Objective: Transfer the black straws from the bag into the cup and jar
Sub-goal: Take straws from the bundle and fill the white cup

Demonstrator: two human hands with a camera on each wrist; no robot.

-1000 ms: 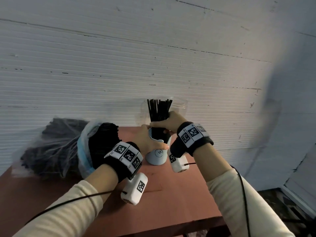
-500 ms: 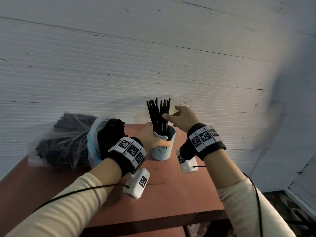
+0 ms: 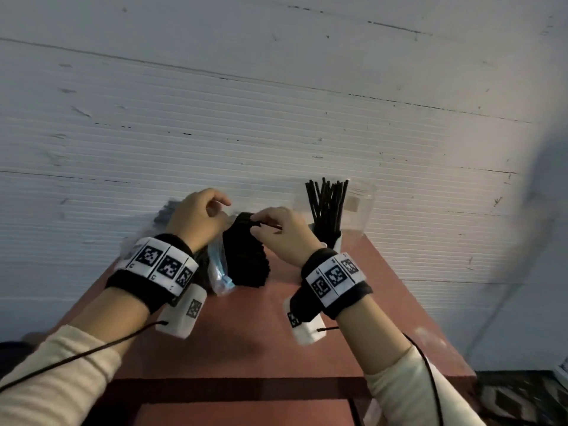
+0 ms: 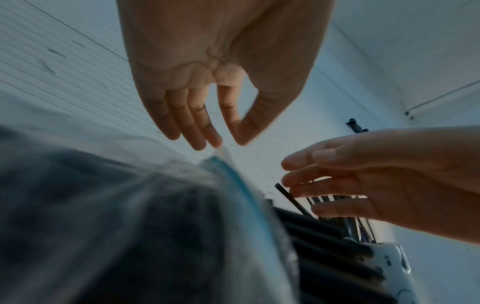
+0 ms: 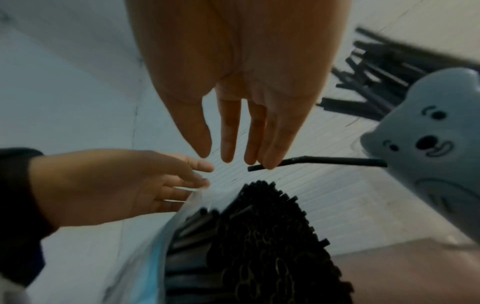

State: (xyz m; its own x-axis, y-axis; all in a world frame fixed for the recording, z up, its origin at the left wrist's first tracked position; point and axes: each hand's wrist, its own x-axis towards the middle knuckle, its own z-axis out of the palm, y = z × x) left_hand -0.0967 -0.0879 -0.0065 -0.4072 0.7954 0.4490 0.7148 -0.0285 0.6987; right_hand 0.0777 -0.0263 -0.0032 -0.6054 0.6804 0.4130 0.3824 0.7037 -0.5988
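A clear bag [image 3: 219,272] with a blue zip strip lies on the table, its mouth packed with black straws [image 3: 246,256]. My left hand [image 3: 219,207] hovers over the mouth, and its thumb and forefinger pinch the plastic rim [image 4: 221,149]. My right hand [image 3: 256,221] is at the top of the straw ends, with one bent black straw [image 5: 324,160] caught between its fingertips. A pale blue bear-face cup [image 3: 337,241] stands to the right with a bunch of straws [image 3: 327,204] upright in it. The clear jar [image 3: 359,204] stands just behind the cup.
The reddish table [image 3: 246,333] is narrow. Its front edge [image 3: 246,385] is near my forearms and its right edge runs close beside the cup. A white ribbed wall [image 3: 276,118] rises directly behind the bag, cup and jar.
Both hands have let go of the cup and moved left to the bag's mouth. The cup now stands alone with the straws in it.
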